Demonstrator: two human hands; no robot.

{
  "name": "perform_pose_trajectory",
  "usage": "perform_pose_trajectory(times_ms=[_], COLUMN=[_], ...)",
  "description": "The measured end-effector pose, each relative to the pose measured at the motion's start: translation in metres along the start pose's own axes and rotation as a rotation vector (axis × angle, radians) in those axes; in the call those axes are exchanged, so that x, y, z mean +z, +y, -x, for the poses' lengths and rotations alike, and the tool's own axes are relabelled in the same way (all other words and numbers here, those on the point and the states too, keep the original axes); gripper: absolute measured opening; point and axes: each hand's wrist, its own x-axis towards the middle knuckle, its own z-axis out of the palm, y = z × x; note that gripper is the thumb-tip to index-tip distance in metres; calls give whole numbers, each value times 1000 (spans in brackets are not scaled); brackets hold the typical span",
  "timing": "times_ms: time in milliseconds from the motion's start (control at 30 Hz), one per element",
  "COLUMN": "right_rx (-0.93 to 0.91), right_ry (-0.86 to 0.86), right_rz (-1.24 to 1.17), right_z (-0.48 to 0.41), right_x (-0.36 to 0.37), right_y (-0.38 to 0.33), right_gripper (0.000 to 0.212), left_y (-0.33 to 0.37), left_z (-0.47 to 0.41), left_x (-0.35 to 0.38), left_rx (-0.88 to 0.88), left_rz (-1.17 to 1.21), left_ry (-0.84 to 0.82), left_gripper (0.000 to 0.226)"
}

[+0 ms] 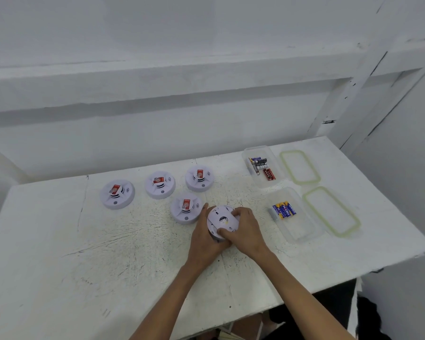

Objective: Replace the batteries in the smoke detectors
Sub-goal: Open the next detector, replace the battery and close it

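Both hands on one smoke detector [222, 220], near the middle of the table [108, 253].
- Left hand [204, 238]: cups the unit from its 8 o'clock side, fingers wrapped round the rim, one fingertip showing at 10 o'clock. Gripping.
- Right hand [247, 231]: over the 3 o'clock side, fingers curled on the top rim, thumb pressed at the 6 o'clock edge. Gripping.
- Held unit: back face up toward the camera, tilted. Can't tell if it touches the table.

Outward from the held unit:
- 10 o'clock, just beside the left hand: second detector [186, 208], face up, red label on the centre hub.
- 11 o'clock: third detector [199, 178], same red label.
- 10 o'clock, further out: fourth detector [160, 184], then fifth detector [117, 194] well apart at the left end. Both face up with red labels.
- 3 o'clock: near clear container [302, 229], open, with blue-and-yellow batteries [284, 210] lying side by side at its far end.
- 1 o'clock: far clear container [258, 152], open, holding black and red batteries [261, 166] in a loose pile.
- Right of each container: its lid, green seal round the edge, flat on the table: far lid [300, 167], near lid [331, 211].
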Motion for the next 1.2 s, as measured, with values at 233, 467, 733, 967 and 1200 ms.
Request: perform_pose_trajectory(times_ms=[233,467,733,967,1200], right_rx=[-28,34,49,66,107], right_ry=[-29,152,279,291,224], right_rz=[34,-141,-77,-86,89], right_z=[-4,-3,-6,1,4], right_x=[-1,-13,-21,-21,-15], right_y=[0,5,18,22,30], right_gripper=[44,24,16,29,55], left_y=[11,12,9,10,12], left_z=[2,7,6,7,7], left_x=[-2,-3,-6,-7,-8], left_rx=[24,55,94,113,120], left_rz=[19,-62,-110,-83,-64], left_ry=[14,2,28,-11,-19], left_gripper=[96,103,102,104,103])
